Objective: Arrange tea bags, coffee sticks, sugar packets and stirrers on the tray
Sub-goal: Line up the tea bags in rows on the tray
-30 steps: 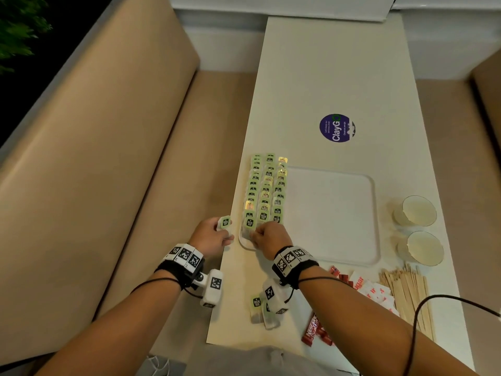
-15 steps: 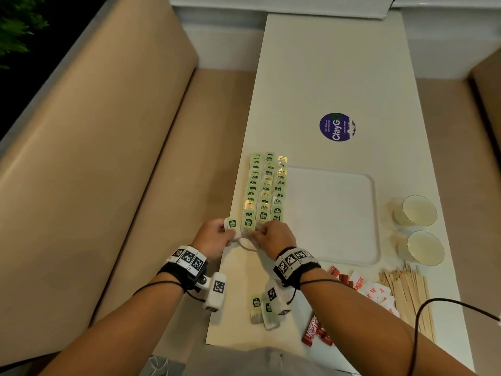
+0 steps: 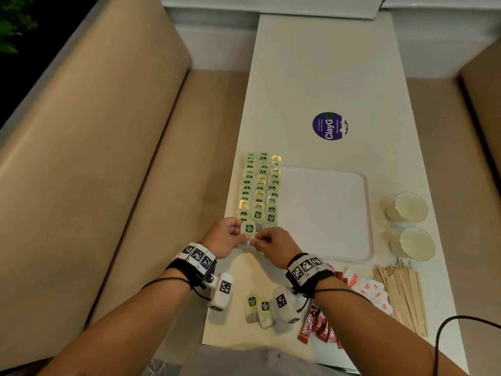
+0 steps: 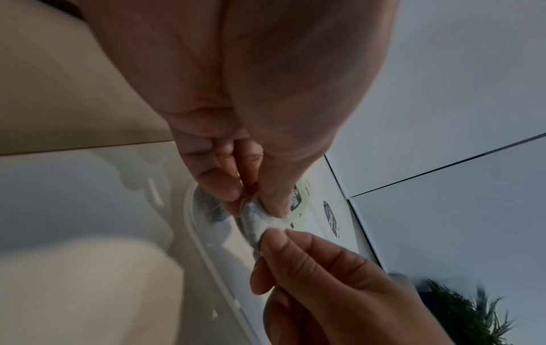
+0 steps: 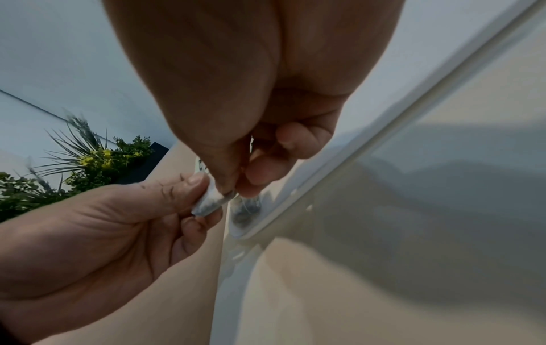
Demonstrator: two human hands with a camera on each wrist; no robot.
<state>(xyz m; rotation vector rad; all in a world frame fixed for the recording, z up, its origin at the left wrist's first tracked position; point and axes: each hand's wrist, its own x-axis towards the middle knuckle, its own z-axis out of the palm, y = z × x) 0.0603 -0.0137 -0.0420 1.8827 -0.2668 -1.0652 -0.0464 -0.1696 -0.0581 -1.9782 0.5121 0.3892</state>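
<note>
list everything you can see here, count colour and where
tea bags: many, green labels, three rows along tray's left edge
held tea bag: one, green label, pinched between both hands at tray's near left corner
loose tea bags: two, green labels, table near edge
tray: one, white, table centre
coffee sticks: several, red, near edge
sugar packets: several, white and red, right of coffee sticks
stirrers: many, wooden, near right
cups: two, white, right of tray
sticker: one, purple, beyond tray
table: one, white
benches: tan, both sides
left hand: pinches held tea bag
right hand: pinches it too

A purple round sticker (image 3: 329, 126), two seemingly empty paper cups (image 3: 409, 207) and tan bench cushions (image 3: 89, 147) flank the white table (image 3: 320, 63).
</note>
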